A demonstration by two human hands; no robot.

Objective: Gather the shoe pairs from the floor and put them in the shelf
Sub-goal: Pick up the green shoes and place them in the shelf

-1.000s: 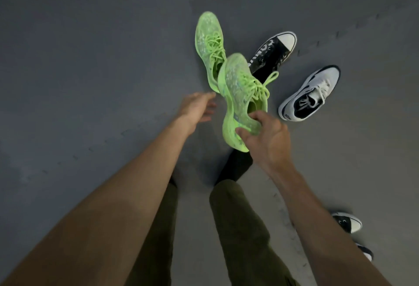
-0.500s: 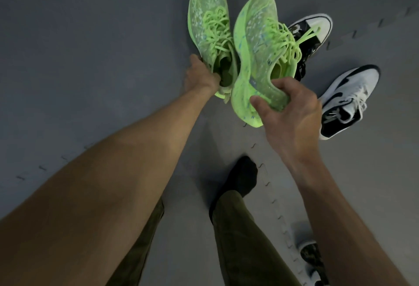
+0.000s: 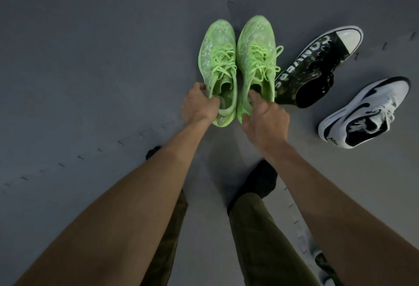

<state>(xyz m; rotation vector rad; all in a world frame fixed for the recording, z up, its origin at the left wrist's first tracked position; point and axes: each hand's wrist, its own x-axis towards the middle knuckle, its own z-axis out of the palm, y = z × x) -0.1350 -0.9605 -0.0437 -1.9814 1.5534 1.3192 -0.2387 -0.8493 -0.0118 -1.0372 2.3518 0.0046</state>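
Green shoes (image 3: 235,58) gripped at heels, 1 per hand.

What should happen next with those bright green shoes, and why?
Probably carry the pair off to the shelf, which isn't in view: the left hand grips the left green sneaker at its heel, the right hand the right green sneaker, side by side.

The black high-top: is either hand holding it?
No, the black high-top lies on the floor; the left hand grips one green shoe, the right hand the other green shoe.
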